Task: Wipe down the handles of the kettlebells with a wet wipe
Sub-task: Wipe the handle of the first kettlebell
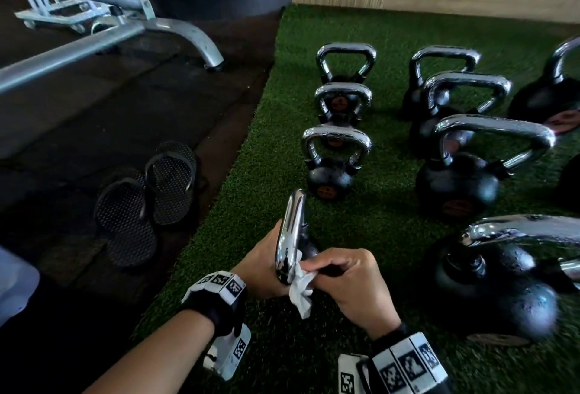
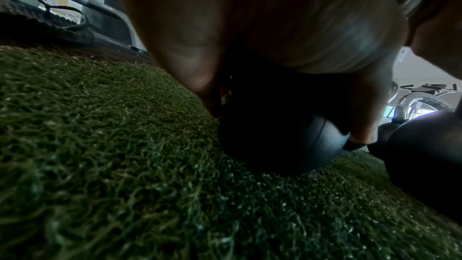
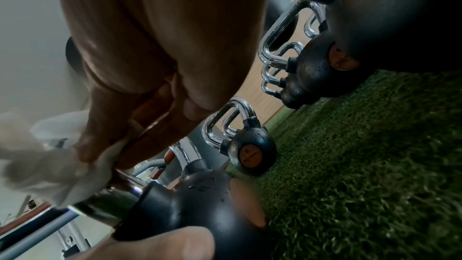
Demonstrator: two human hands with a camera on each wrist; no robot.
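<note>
Left hand (image 1: 266,263) cupping and steadying the nearest kettlebell (image 3: 200,205) on the grass mat (image 1: 370,211) — right hand (image 1: 351,280) pinching the wet wipe (image 1: 301,290), rubbing the chrome handle (image 1: 290,236) low by its base. Mid-wipe, by the look — probably needing a pass along the top next, then on to the other kettlebells (image 1: 332,161).

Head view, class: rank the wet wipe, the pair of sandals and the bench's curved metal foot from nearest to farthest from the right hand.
1. Wet wipe: pinched in the right hand itself.
2. Sandals: left, on the dark floor.
3. Curved metal foot: far upper left.
</note>
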